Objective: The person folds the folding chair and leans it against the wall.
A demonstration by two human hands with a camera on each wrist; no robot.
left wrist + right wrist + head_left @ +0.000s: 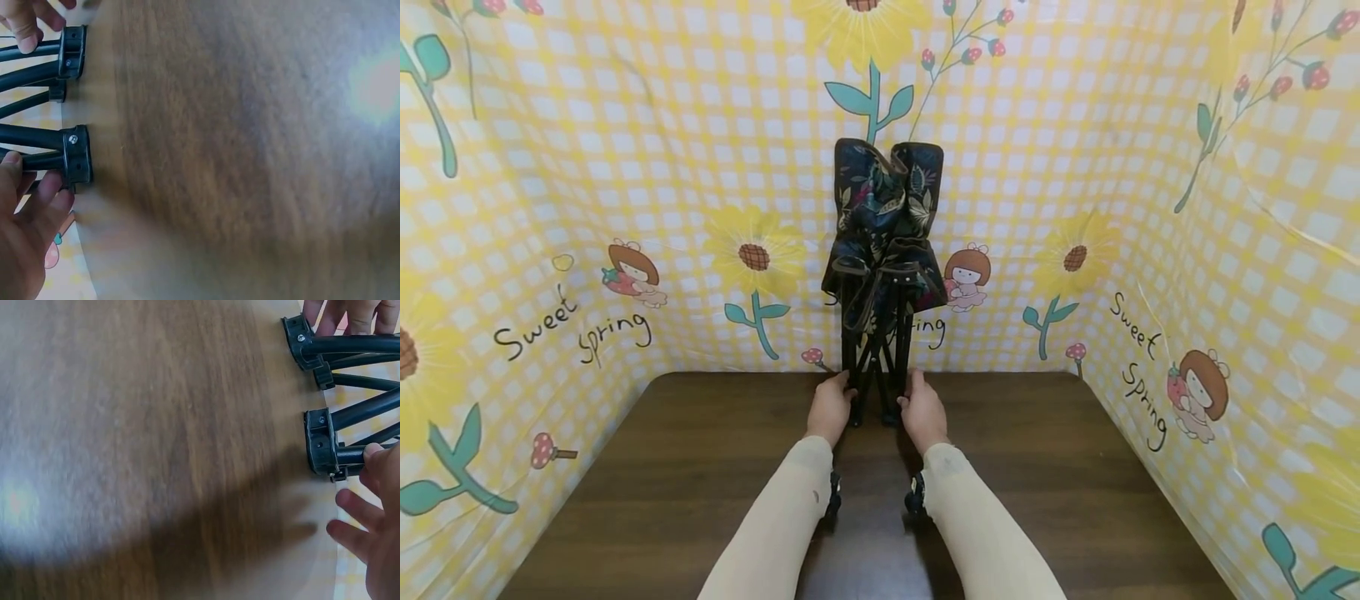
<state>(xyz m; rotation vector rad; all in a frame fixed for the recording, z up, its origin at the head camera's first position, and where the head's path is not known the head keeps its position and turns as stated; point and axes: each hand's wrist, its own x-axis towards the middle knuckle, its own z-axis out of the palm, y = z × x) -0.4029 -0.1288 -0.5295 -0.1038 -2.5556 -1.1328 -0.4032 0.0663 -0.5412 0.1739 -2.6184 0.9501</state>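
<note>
A folding camp chair (pixel 880 217) stands upright and mostly folded near the table's far edge. Its dark floral fabric bunches at the top, over crossed black tube legs. My left hand (pixel 830 410) holds a leg low on the left side. On the opposite side my right hand (pixel 927 414) holds another leg. In the left wrist view, thumb and fingers of the left hand (pixel 25 237) go round the tube just above a black plastic foot (pixel 76 155). The right wrist view has the right thumb on a tube by a foot (pixel 320 442), with two fingers of the right hand (pixel 384 519) spread below.
The brown wooden table (pixel 1037 483) has rounded far corners. A yellow checked cloth (pixel 700 167) with sunflowers and cartoon figures hangs behind the table and along both sides. Light glares off the tabletop in both wrist views.
</note>
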